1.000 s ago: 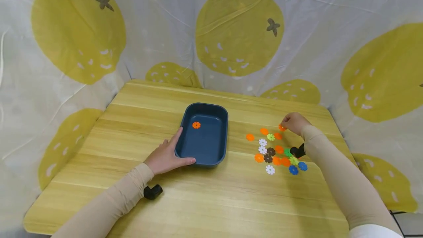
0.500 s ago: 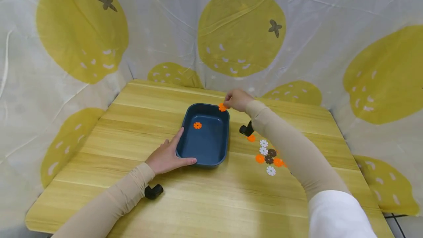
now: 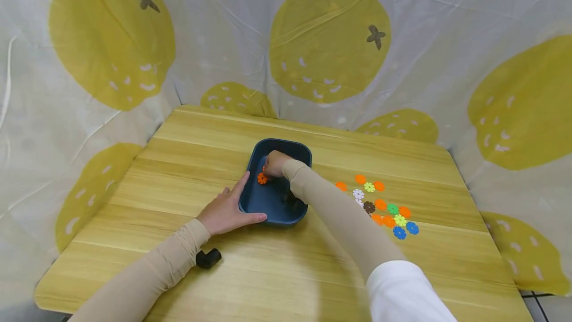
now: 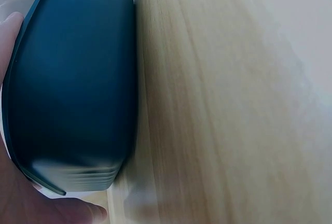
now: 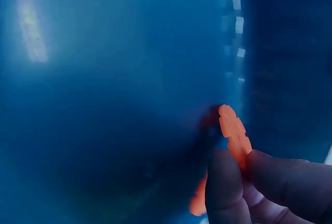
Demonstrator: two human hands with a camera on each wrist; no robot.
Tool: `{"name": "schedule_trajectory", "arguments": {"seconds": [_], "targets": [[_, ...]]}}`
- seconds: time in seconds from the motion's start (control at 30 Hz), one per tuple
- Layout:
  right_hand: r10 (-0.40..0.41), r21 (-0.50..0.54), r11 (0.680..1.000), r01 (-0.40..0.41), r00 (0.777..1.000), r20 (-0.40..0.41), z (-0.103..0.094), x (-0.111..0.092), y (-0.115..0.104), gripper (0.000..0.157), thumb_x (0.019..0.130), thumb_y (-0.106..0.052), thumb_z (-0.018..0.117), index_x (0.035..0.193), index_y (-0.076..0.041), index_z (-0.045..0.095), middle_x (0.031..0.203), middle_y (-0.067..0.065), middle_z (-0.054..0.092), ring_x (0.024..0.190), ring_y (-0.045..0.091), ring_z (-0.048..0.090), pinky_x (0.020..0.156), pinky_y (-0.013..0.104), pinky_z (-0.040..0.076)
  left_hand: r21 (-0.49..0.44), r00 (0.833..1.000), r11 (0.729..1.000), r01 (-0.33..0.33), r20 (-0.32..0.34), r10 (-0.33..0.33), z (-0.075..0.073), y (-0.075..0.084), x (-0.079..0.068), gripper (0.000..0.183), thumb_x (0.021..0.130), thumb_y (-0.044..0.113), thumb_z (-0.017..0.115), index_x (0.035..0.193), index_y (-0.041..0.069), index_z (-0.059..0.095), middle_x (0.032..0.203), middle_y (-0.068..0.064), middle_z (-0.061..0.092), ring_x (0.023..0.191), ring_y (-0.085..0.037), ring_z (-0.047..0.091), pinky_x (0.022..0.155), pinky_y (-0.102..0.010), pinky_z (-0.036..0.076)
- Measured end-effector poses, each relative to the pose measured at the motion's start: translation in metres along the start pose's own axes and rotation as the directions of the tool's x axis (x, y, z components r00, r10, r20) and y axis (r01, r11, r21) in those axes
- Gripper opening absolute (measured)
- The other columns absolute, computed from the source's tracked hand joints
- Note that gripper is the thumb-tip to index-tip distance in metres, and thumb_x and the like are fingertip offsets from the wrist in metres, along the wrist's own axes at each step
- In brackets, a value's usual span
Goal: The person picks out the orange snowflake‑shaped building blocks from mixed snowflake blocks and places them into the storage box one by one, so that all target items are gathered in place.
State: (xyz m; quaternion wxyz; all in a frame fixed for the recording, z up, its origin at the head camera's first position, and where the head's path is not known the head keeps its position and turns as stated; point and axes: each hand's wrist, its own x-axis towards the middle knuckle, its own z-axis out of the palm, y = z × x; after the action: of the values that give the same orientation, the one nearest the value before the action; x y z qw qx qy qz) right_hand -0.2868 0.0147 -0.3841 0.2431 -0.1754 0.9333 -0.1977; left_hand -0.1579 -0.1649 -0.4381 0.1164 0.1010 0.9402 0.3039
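Right hand [image 3: 274,163] moved from far-right corner into tray [image 3: 268,207], pinching orange disc [image 5: 233,130]; left hand [image 3: 226,212] splayed against tray's near-left corner.

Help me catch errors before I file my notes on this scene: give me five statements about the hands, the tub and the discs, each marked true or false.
1. The right hand pinches an orange disc. True.
2. The left hand is clear of the dark blue tub. False: it touches the tub, its thumb and fingers spread along the near left corner.
3. A green disc lies on the table, to the right of the tub. True.
4. Both blue discs lie inside the tub. False: they lie on the table, to its right.
5. The tub stands upright with its open side up. True.
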Motion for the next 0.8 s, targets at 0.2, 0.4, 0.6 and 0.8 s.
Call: {"name": "schedule_trajectory", "arguments": {"seconds": [0.2, 0.4, 0.6, 0.8], "targets": [[0.006, 0.029, 1.0, -0.005, 1.0, -0.02, 0.001, -0.006, 0.002, 0.017, 0.095, -0.015, 0.068, 0.082, -0.005, 0.07, 0.072, -0.001, 0.057, 0.068, 0.013, 0.052, 0.064, 0.022, 0.043, 0.001, 1.0, 1.0, 0.007, 0.004, -0.007, -0.001, 0.002, 0.0, 0.124, 0.072, 0.085, 0.066, 0.164, 0.036, 0.0, 0.159, -0.031, 0.034, 0.143, -0.064, 0.028, 0.103, -0.077, 0.038], [-0.026, 0.068, 0.997, 0.029, 0.998, -0.049, -0.028, -0.024, 0.005, 0.033, 0.097, -0.026, 0.069, 0.069, -0.012, 0.059, 0.064, -0.004, 0.049, 0.062, 0.012, 0.044, 0.061, 0.024, 0.038, 0.004, 1.0, 1.0, 0.008, 0.013, -0.008, -0.001, 0.004, 0.001, 0.124, 0.072, 0.086, 0.065, 0.164, 0.036, -0.002, 0.159, -0.029, 0.036, 0.145, -0.063, 0.026, 0.103, -0.078, 0.037], [0.014, 0.094, 0.996, -0.003, 0.993, -0.121, -0.074, -0.052, 0.032, 0.027, 0.096, -0.036, 0.069, 0.086, -0.011, 0.064, 0.072, -0.003, 0.049, 0.058, 0.012, 0.039, 0.057, 0.027, 0.035, 0.004, 0.999, 1.0, 0.026, 0.027, -0.027, 0.0, 0.003, 0.001, 0.125, 0.071, 0.087, 0.064, 0.163, 0.038, -0.004, 0.161, -0.028, 0.034, 0.146, -0.062, 0.024, 0.102, -0.078, 0.038], [0.164, 0.165, 0.976, -0.14, 0.976, -0.141, -0.113, -0.086, 0.09, 0.031, 0.1, -0.039, 0.063, 0.106, -0.009, 0.063, 0.071, -0.003, 0.045, 0.05, 0.01, 0.025, 0.049, 0.028, 0.028, 0.003, 0.999, 0.999, 0.034, 0.018, -0.034, 0.0, 0.002, 0.001, 0.127, 0.069, 0.088, 0.065, 0.163, 0.038, -0.003, 0.163, -0.025, 0.032, 0.148, -0.06, 0.024, 0.103, -0.077, 0.038]]}}
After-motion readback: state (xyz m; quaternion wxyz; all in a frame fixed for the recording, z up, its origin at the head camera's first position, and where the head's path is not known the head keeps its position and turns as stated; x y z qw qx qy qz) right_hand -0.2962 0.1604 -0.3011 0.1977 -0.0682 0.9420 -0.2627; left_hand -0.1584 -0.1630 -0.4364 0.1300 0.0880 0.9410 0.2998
